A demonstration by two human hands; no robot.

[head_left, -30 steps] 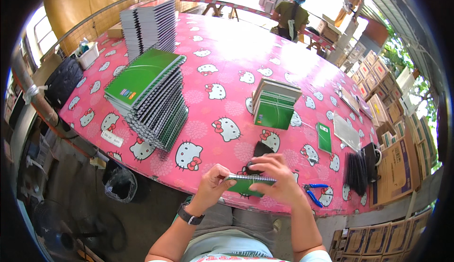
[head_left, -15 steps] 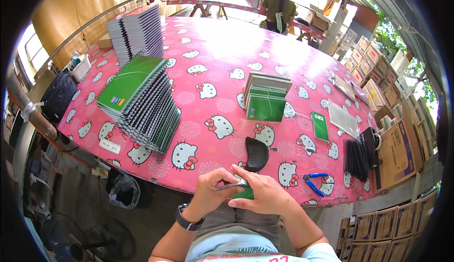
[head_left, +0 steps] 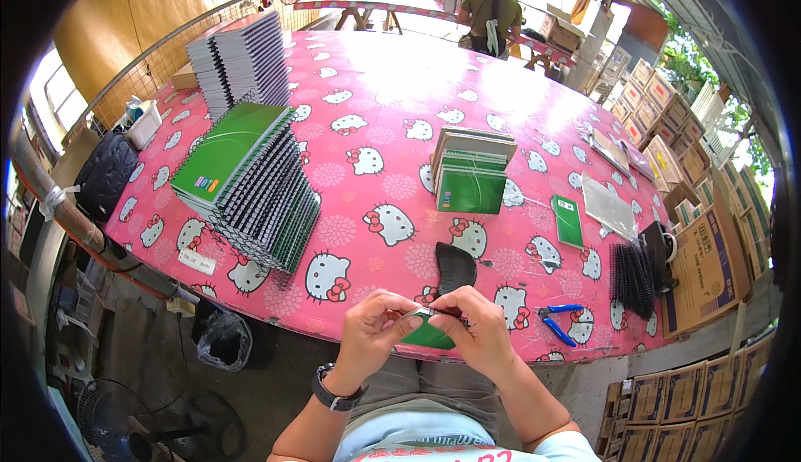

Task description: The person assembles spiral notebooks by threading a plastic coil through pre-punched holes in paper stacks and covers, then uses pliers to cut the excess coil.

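At the near table edge, both hands hold a small green notebook (head_left: 430,335) upright by its top edge. My left hand (head_left: 373,328) pinches its left upper corner between thumb and fingers. My right hand (head_left: 477,328) grips the right upper part, thumb and fingertips close together; a short dark coil end seems to show beside it. Just beyond the hands lies a black, curved, padded-looking piece (head_left: 456,268). Blue-handled cutters (head_left: 557,325) rest open to the right, and black plastic binding coils (head_left: 632,274) lie in a bunch past them.
A tall pile of green spiral notebooks (head_left: 238,149) stands left, with grey-white spiral stacks (head_left: 250,61) behind. Small green pads (head_left: 470,191) stand mid-table. A flat green booklet (head_left: 567,222) and a clear sheet (head_left: 609,205) lie right. Cartons (head_left: 705,262) flank the table; a co-worker (head_left: 492,15) is far off.
The notebook has tipped up so more of its green cover shows. My right hand has drawn back from over it to a fingertip grip at its top right.
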